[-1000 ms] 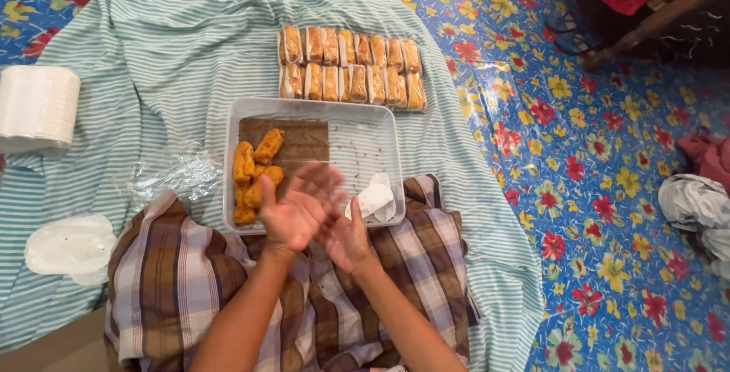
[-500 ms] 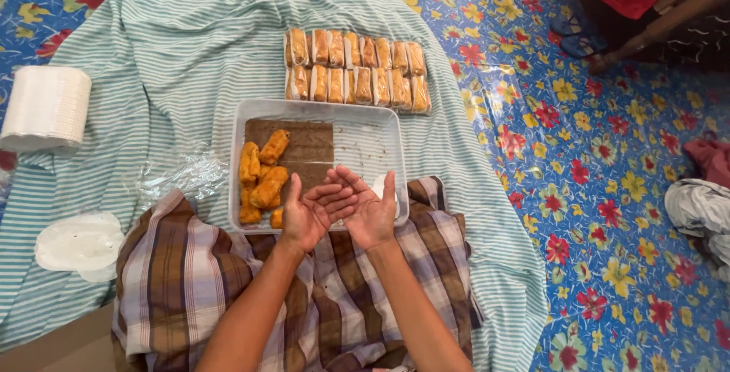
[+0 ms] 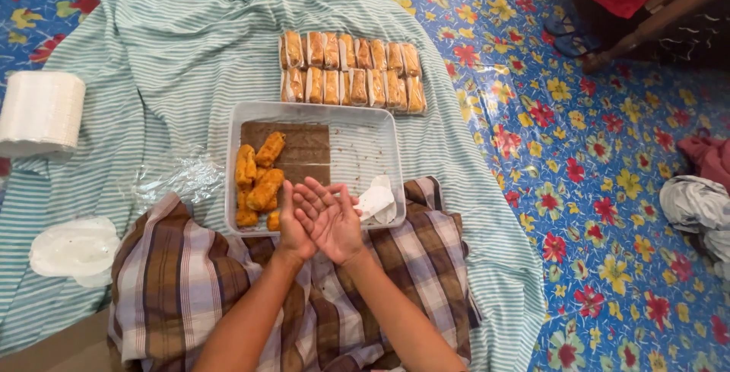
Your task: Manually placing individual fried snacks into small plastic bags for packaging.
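My left hand [image 3: 291, 227] and my right hand [image 3: 338, 224] lie against each other, palms up, over the near edge of a clear plastic tray [image 3: 384, 125]. Their fingers overlap and are stretched out, and neither holds anything. In the tray's left half, several golden fried pieces [image 3: 258, 178] rest on brown paper [image 3: 304, 140]. A crumpled white tissue [image 3: 378, 199] sits in the tray's near right corner, just right of my right hand. Behind the tray, two rows of fried pieces in clear wrappers [image 3: 350, 72] lie on the striped cloth.
A green-striped cloth [image 3: 167, 60] covers the blue flowered floor [image 3: 578, 159]. A plaid cloth [image 3: 182, 281] covers my lap. A stack of white discs [image 3: 42, 113] stands at the left, with clear plastic wrappers [image 3: 179, 178] and a white bag [image 3: 72, 249] nearer. Bundled clothes [image 3: 699, 201] lie at right.
My hands, held side by side with palms up half a second ago, have slid together and now overlap. A second ago they also overlapped. The tray's contents have not moved.
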